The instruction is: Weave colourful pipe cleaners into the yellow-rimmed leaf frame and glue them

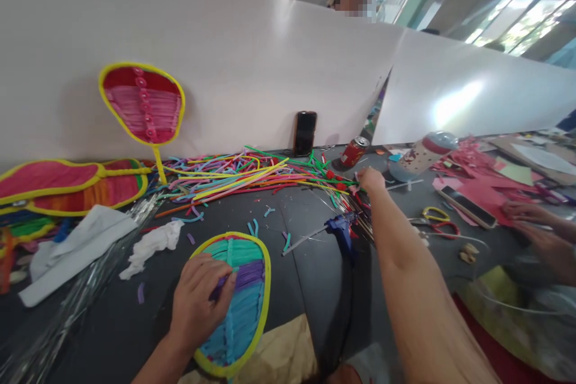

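Observation:
My left hand lies flat on a leaf-shaped fan piece of teal, blue and purple strips with a yellow rim, fingers pressing its left side. My right hand is stretched far out to the pile of coloured pipe cleaners, its fingers curled at the pile's right end among small red pompoms; what they pinch is too small to make out. A blue glue gun lies under my right forearm.
A red-pink fan leans on the white divider, more finished pieces lie at left. White cloths, a phone, a red can, a bottle, scissors and pink paper surround. Another person's hands work at right.

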Motion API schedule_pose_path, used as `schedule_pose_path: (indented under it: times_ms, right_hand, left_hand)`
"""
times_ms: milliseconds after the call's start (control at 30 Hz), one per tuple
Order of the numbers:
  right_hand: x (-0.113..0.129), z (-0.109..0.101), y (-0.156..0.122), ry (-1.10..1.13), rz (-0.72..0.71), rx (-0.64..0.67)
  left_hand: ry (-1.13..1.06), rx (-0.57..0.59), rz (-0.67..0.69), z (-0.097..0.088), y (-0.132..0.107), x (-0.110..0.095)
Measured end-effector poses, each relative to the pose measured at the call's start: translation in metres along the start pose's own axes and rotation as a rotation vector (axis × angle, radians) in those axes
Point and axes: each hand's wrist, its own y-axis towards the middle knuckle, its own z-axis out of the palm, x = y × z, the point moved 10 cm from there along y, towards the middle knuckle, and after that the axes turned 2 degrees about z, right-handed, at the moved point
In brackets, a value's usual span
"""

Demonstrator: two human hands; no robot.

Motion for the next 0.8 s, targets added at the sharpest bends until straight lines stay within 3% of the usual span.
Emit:
schedule_pose_path:
  times_ms: [200, 367, 533, 633, 800]
  right_hand:
    - [0.008, -0.006, -0.005, -0.021, 0.006, -0.073]
    - [0.024, -0.045, -0.014, 0.076, -0.075, -0.205]
    - [0.068, -0.082, -0.051, 0.231, -0.284, -0.271]
    - [0.102, -0.074, -0.097, 0.302, -0.448, -0.219]
    - [0.152, -0.018, -0.184, 0.369, -0.707, -0.045]
  left_hand:
    - [-0.007, 0.002, -0.009, -0.001, 0.000, 0.001]
    - [0.013, -0.006, -0.024, -0.001, 0.000, 0.000]
    - [0.033, 0.014, -0.067, 0.002, -0.004, 0.005]
    - [0.043, 0.002, -0.067, 0.002, -0.008, 0.007]
    - [0.033, -0.029, -0.061, 0.000, -0.008, 0.008]
